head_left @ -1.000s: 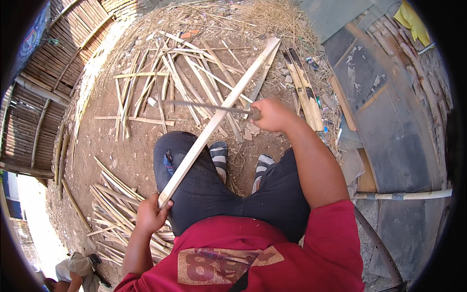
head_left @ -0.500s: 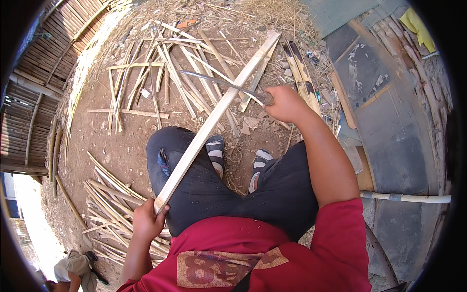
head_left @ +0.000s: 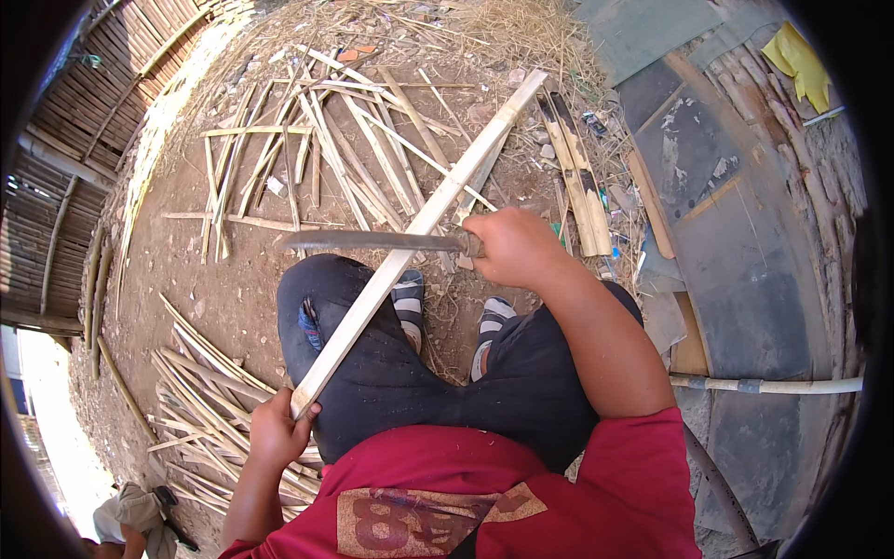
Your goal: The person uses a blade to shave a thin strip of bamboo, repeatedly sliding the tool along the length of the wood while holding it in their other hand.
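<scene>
Pale strip (head_left: 345, 337): one was held on a slant from lower left of centre, over the dark trousers (head_left: 391, 382), up to the top right of centre.
Left hand (head_left: 277, 429): it was clamped on the strip's near end, at the lower left of the frame.
Right hand (head_left: 512, 246): it was closed round the handle of the knife (head_left: 349, 239), just right of centre.
Blade's shift: over the last half second it had been brought down along the strip from the upper centre and swung from a slope to nearly level, its tip pointed left.
Meaning of the shift: the strip was now crossed nearer to the left hand, so a stroke toward the body was judged to be under way; the strip's slant was hardly altered.
Contact: whether the strip was bitten by the edge or merely passed over could not be told from above.
Counts in hand: one knife and one strip were held, by two hands.
Counts on the ground: more than ten strips were scattered in the upper pile (head_left: 335, 158), and more than ten were gathered in the lower-left pile (head_left: 223, 373); two scorched bamboo pieces (head_left: 589, 219) were laid side by side at upper right.
Striped footwear (head_left: 407, 296): two were seen near the centre.
</scene>
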`<move>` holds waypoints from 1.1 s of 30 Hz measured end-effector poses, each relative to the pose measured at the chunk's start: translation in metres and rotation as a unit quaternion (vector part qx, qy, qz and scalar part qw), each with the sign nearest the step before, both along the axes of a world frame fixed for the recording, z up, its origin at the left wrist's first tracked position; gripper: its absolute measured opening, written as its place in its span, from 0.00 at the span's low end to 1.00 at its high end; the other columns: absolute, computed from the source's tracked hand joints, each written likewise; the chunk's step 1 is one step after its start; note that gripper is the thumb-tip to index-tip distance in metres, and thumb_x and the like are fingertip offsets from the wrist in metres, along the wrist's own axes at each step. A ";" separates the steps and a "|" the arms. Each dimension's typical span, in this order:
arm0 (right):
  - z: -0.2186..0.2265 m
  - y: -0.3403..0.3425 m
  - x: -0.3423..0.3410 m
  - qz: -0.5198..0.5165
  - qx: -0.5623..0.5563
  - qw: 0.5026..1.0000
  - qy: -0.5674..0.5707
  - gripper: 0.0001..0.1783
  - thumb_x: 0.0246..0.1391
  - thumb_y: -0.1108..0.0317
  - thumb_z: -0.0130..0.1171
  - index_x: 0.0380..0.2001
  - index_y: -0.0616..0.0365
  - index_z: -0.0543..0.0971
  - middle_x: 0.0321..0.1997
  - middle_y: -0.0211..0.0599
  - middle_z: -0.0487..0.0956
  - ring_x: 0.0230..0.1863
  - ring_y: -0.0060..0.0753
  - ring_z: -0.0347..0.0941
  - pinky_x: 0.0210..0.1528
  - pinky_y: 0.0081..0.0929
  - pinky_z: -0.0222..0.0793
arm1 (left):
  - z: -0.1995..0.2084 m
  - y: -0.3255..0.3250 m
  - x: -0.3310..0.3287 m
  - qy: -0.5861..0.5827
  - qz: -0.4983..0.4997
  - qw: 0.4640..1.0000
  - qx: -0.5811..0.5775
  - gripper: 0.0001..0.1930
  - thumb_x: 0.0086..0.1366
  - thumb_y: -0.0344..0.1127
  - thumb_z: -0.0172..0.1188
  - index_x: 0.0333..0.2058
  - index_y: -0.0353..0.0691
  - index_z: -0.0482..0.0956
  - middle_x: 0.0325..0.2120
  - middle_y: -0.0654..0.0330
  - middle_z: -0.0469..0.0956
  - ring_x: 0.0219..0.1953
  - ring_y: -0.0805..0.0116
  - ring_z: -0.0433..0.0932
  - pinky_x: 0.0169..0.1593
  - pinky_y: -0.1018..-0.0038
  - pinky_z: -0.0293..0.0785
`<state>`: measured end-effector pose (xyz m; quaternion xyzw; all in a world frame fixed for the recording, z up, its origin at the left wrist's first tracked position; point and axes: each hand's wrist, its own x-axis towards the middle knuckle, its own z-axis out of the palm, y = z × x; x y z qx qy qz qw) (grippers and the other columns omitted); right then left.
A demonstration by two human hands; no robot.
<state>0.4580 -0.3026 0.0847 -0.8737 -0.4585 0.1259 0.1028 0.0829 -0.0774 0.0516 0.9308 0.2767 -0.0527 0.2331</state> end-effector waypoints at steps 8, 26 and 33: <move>-0.024 -0.029 0.064 -0.194 0.129 0.971 0.057 0.15 0.45 0.64 0.65 0.38 0.56 0.84 0.35 0.53 0.84 0.43 0.57 0.82 0.45 0.46 0.77 | 0.013 0.001 0.008 0.010 -0.008 1.000 0.005 0.21 0.65 0.47 0.68 0.32 0.32 0.75 0.20 0.41 0.77 0.28 0.36 0.79 0.32 0.53 0.73; -0.008 -0.022 0.030 -0.079 0.012 0.996 0.043 0.23 0.45 0.63 0.67 0.48 0.56 0.83 0.38 0.57 0.84 0.42 0.58 0.82 0.47 0.47 0.78 | -0.010 0.009 -0.007 -0.024 -0.001 1.000 0.018 0.22 0.63 0.49 0.69 0.31 0.34 0.74 0.20 0.43 0.78 0.27 0.37 0.80 0.31 0.54 0.74; -0.022 -0.021 0.042 -0.127 0.116 0.985 -0.013 0.17 0.44 0.66 0.64 0.40 0.56 0.84 0.37 0.51 0.85 0.41 0.58 0.82 0.46 0.47 0.77 | 0.012 0.000 -0.004 0.009 0.011 1.000 0.018 0.21 0.63 0.48 0.69 0.30 0.34 0.74 0.20 0.42 0.77 0.27 0.36 0.79 0.32 0.51 0.73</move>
